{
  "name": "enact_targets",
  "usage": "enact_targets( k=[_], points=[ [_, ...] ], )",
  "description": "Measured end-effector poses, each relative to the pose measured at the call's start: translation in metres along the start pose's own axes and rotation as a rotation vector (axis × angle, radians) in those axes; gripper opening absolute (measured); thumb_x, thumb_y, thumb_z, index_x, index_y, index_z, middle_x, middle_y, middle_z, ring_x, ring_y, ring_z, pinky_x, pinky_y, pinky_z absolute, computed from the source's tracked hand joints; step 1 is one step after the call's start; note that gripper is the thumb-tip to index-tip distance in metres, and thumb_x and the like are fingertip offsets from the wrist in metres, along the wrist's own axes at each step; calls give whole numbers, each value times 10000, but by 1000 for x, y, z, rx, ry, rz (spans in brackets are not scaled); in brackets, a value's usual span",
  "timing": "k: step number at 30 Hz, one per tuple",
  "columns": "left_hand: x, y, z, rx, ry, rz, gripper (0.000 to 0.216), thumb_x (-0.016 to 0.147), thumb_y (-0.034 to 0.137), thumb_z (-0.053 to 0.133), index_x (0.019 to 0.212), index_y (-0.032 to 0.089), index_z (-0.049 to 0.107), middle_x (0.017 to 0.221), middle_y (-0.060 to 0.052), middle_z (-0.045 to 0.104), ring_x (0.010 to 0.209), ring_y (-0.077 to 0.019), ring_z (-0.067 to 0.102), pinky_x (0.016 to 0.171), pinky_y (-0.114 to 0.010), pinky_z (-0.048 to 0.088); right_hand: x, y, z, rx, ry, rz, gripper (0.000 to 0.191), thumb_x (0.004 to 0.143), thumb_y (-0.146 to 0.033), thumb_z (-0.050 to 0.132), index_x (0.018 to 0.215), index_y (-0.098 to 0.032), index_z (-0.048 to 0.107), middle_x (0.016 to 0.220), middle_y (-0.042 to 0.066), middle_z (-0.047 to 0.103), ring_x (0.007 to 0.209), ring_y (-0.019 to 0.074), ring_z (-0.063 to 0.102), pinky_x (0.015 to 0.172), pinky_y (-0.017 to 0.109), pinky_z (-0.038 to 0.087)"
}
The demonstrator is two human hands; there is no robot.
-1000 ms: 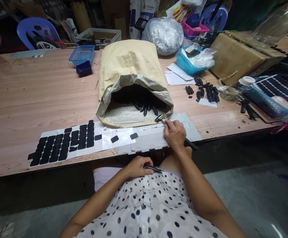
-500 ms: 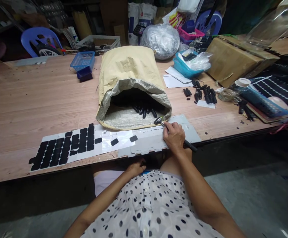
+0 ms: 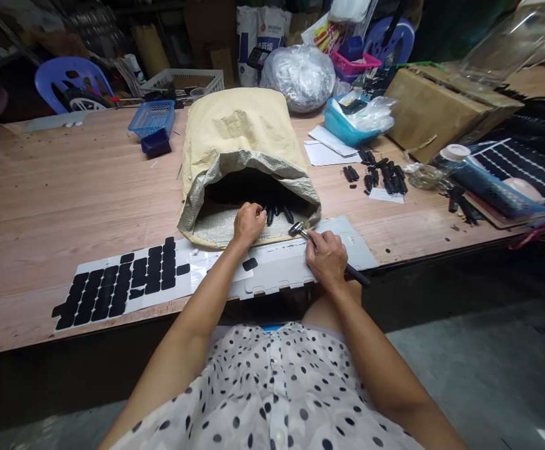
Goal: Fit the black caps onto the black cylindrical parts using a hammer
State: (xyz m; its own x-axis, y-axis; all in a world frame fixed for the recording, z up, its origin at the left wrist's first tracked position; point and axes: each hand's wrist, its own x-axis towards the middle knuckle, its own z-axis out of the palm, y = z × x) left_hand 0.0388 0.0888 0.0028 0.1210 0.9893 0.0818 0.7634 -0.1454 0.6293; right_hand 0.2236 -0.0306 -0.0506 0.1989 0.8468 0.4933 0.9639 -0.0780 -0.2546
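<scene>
A tan woven sack [image 3: 239, 134] lies open on the wooden table [image 3: 66, 187], with several small black parts [image 3: 279, 214] in its mouth. My left hand [image 3: 249, 223] reaches into the sack's mouth, fingers curled over the parts; what it grips is hidden. My right hand [image 3: 327, 257] rests on a grey card sheet [image 3: 295, 262] and holds a small hammer [image 3: 300, 231] with a black handle and metal head, the head touching the sack's edge. A white sheet of black pads [image 3: 122, 281] lies at the left front.
More black parts [image 3: 380, 175] lie at the right beside a cardboard box [image 3: 436, 106] and a blue tray [image 3: 347, 128]. A blue basket [image 3: 153, 117] and a clear bag [image 3: 303, 75] stand at the back. Trays of dark strips [image 3: 520, 165] fill the far right.
My left hand has risen from my lap, where it held a thin black part, and moved up into the sack's mouth. My right hand has kept the hammer in place.
</scene>
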Motion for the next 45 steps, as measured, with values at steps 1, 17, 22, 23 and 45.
enact_targets(
  k=[1, 17, 22, 23, 45],
  points=[
    [7, 0, 5, 54, 0, -11, 110, 858, 215, 640, 908, 201, 736, 962, -73, 677, 913, -238, 647, 819, -340, 521, 0, 0, 0, -6, 2, -2, 300, 911, -195, 534, 1120, -231, 747, 879, 84, 612, 856, 242, 485, 719, 343, 330],
    [-74, -22, -3, -207, -93, 135, 156, 768, 122, 690, 883, 224, 664, 904, -1, 677, 805, -177, 607, 749, -303, 509, 0, 1, -1, 21, -16, 14, 295, 917, -194, 529, 1125, -231, 735, 883, 85, 587, 862, 241, 460, 707, 339, 304],
    [-88, -27, 7, -148, -108, 212, 151, 775, 136, 707, 887, 235, 684, 916, -6, 692, 930, -220, 603, 877, -363, 506, 0, 4, -2, 2, -9, 7, 293, 912, -193, 535, 1115, -231, 743, 880, 85, 595, 863, 243, 470, 698, 337, 303],
    [-88, -27, 8, -140, -109, 216, 151, 780, 141, 706, 895, 236, 688, 920, -8, 691, 931, -221, 603, 880, -366, 504, 0, 4, -1, -2, -6, 6, 291, 910, -192, 539, 1112, -231, 744, 879, 84, 596, 862, 242, 471, 697, 336, 303],
    [-84, -31, 15, -165, -75, 243, 134, 785, 150, 708, 891, 231, 712, 905, -10, 700, 895, -212, 606, 860, -369, 499, 4, 6, -1, 4, -72, 58, 308, 928, -216, 516, 1139, -240, 739, 910, 90, 599, 886, 245, 481, 721, 334, 331]
  ],
)
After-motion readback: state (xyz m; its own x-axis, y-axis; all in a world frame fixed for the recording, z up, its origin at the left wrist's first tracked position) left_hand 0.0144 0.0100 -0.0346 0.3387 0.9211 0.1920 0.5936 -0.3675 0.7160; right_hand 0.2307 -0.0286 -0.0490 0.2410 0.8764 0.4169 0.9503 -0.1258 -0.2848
